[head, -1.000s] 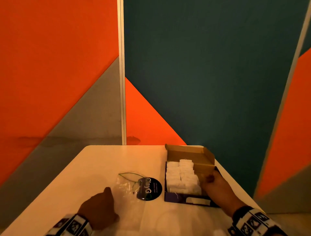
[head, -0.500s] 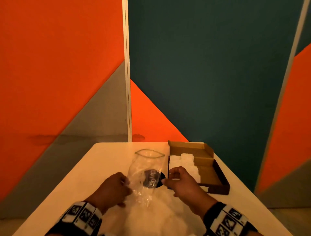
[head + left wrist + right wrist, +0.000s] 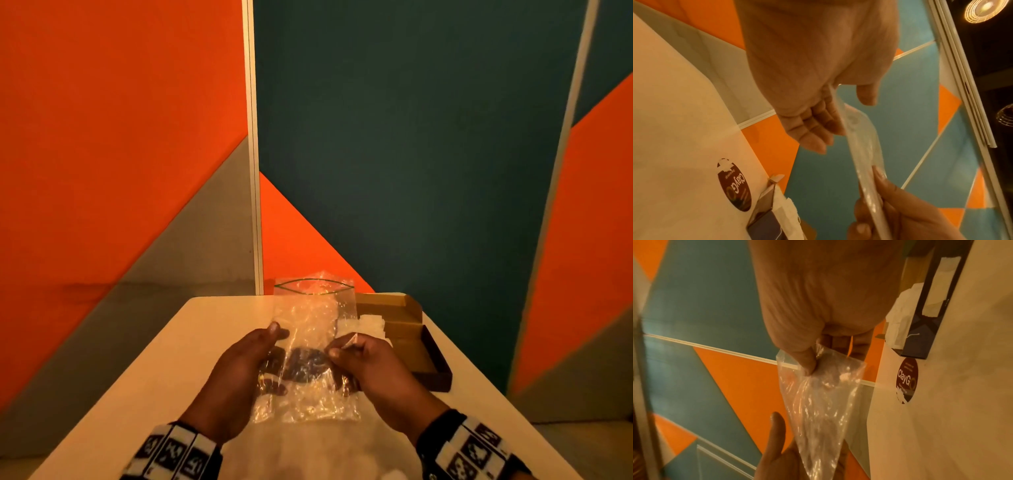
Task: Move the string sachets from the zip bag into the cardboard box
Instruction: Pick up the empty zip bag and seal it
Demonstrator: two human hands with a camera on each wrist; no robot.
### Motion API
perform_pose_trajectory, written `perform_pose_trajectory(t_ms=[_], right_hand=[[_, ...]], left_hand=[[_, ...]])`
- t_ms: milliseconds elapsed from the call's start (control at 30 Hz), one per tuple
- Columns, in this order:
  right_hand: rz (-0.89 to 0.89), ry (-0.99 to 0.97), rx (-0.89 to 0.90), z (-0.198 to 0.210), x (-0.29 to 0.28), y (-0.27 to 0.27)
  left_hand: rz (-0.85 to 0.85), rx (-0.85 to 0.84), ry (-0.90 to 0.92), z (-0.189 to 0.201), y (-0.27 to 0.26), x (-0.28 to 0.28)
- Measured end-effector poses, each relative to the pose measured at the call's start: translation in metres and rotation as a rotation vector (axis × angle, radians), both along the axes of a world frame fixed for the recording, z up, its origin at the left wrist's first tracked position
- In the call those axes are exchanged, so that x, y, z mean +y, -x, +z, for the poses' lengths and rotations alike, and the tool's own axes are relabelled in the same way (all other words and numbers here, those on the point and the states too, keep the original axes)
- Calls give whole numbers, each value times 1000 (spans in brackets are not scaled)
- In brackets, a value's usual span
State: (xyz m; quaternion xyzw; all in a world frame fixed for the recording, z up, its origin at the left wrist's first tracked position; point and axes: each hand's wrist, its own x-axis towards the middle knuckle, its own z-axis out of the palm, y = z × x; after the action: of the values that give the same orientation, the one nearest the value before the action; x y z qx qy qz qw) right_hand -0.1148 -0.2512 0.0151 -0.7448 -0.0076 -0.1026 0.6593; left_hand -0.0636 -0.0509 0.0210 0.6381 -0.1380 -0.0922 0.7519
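Hands hold a clear zip bag (image 3: 313, 346) up above the worktop (image 3: 191, 349), between the person and the far wall panels. The left hand (image 3: 236, 380) takes the bag's left edge: in the head view its thumb lies on the near face of the plastic, and the left wrist view shows the fingers (image 3: 813, 129) fairly straight behind the film, so the edge is pinched between thumb and fingers. The right hand (image 3: 373, 370) pinches the bag's right edge, thumb against curled fingers, which the right wrist view confirms with the thumb (image 3: 805, 360) pressed into crumpled plastic. The bag stands roughly upright, its green-lined mouth open at the top and facing away from the person. The plastic is wrinkled and looks empty, though reflections make the lower part hard to read.

To the right of the bag, resting on the worktop, sits the cardboard box (image 3: 421, 346), its lid flap raised at the far end and its dark outer wall toward the person. White string sachets (image 3: 371, 325) lie inside the box at its left side, partly hidden behind the bag and the right hand. A round dark sticker (image 3: 907, 380) with the word "ClayG" sits flat on the worktop just beside the box's near corner, below the lifted bag. Both wrists wear bands printed with black-and-white marker patterns.
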Motion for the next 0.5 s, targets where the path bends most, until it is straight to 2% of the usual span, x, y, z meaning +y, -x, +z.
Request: perform_pose_trajectory(t_ms=[133, 400, 500], right_hand=[[12, 17, 24, 4, -4, 7], [-114, -35, 21, 14, -12, 7], [-102, -121, 37, 16, -13, 5]], left_hand=[[60, -53, 27, 0, -7, -7], [67, -125, 102, -1, -10, -8], [68, -126, 126, 3, -12, -8]])
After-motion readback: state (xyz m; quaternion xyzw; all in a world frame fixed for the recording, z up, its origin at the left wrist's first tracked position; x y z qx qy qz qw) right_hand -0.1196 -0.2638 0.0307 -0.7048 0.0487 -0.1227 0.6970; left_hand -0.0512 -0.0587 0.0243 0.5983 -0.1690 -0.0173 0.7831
